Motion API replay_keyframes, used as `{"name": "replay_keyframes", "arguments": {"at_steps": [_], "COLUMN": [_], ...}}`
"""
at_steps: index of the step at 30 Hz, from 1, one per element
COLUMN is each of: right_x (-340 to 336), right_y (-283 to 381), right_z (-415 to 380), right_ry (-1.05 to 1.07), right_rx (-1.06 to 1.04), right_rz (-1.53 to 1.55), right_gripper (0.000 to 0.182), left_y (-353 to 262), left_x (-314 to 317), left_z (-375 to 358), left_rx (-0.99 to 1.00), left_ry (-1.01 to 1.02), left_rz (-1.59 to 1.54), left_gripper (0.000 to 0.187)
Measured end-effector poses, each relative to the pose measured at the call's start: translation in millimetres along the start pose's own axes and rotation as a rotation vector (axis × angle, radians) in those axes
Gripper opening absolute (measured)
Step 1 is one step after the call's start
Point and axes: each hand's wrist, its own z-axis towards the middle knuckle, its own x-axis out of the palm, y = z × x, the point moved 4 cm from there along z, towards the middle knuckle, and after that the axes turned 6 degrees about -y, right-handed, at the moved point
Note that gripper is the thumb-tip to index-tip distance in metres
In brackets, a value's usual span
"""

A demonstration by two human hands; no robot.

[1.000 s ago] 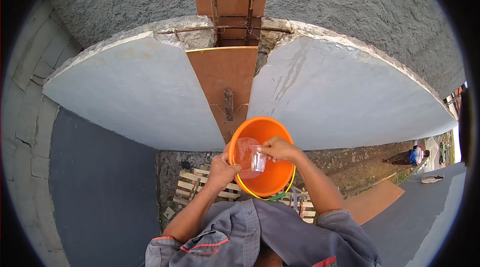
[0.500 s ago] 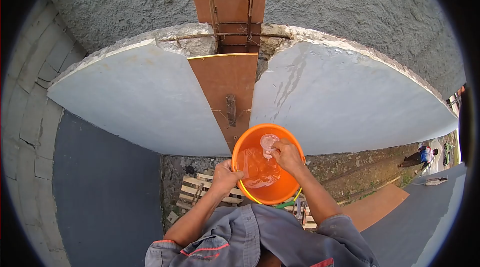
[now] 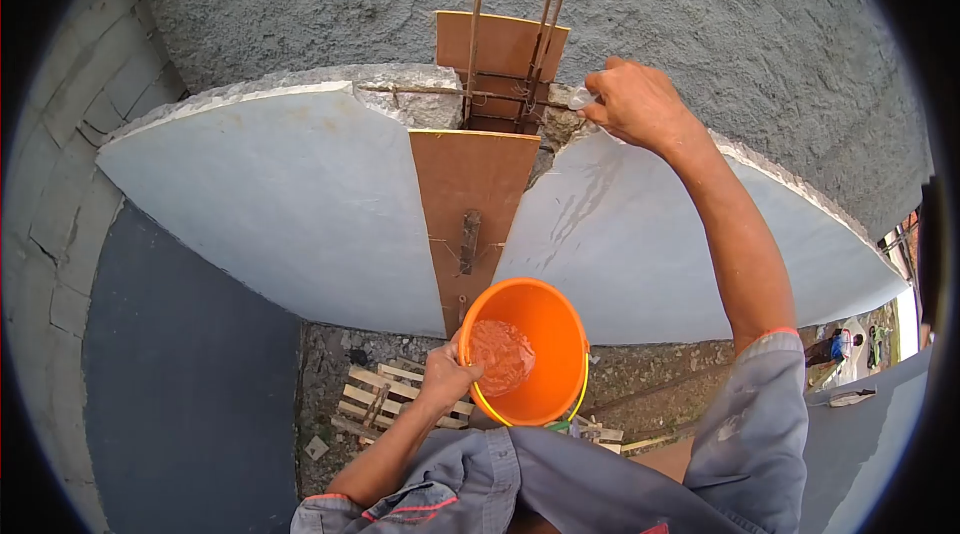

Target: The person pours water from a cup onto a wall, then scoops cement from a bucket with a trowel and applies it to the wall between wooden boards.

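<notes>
My left hand [image 3: 447,374] grips the left rim of an orange bucket [image 3: 550,334], thumb over the inside edge. Rippled water [image 3: 502,356] lies in the bucket, and its yellow handle [image 3: 497,412] hangs at the near side. Up at the broken wall top, my right hand [image 3: 640,106] pinches a small clear plastic cup [image 3: 581,99], partly covered by the fingers. The cup is over the rough masonry [image 3: 562,124], just right of the gap where steel rebars [image 3: 545,44] rise between two brown boards, the front board [image 3: 470,174] and the rear board [image 3: 500,39].
A pale blue wall [image 3: 280,204] spans both sides of the front board, with wet streaks on its right part. Behind it is a rough grey plastered wall [image 3: 750,34]. Wooden pallets [image 3: 385,399] lie on the ground below. Another person [image 3: 835,346] is far off at right.
My right hand has lifted the cup out of the bucket and up to the broken wall top. The left hand still holds the bucket, whose water is rippling; the view has shifted slightly.
</notes>
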Motion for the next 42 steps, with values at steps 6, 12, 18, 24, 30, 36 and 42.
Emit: {"name": "replay_keyframes", "arguments": {"at_steps": [6, 12, 18, 24, 30, 36, 42], "right_x": [30, 21, 28, 289, 335, 287, 159], "right_y": [23, 14, 53, 138, 148, 119, 60], "right_z": [66, 52, -77, -269, -305, -295, -202], "right_ry": [-0.092, -0.099, 0.240, 1.083, 0.898, 0.298, -0.022], "right_rx": [-0.527, -0.413, 0.138, 0.668, 0.700, 0.395, 0.331], "right_rz": [-0.638, -0.748, 0.379, 1.157, 0.808, 0.775, 0.769], "right_gripper": [0.016, 0.018, 0.035, 0.042, 0.028, 0.019, 0.020], "left_y": [5, 6, -2, -20, -7, -19, -6], "left_x": [-11, -19, -24, -11, 2, 11, 10], "left_z": [-4, -2, 5, 9, 14, 10, 21], "left_rx": [-0.024, -0.005, -0.009, 0.009, 0.065, -0.047, -0.082], "left_ry": [-0.044, -0.078, -0.109, -0.095, -0.027, -0.035, 0.013], "left_rz": [-0.093, -0.097, -0.059, 0.055, 0.282, 0.033, -0.009], "left_gripper": [0.023, 0.024, 0.021, 0.019, 0.019, 0.016, 0.019]}}
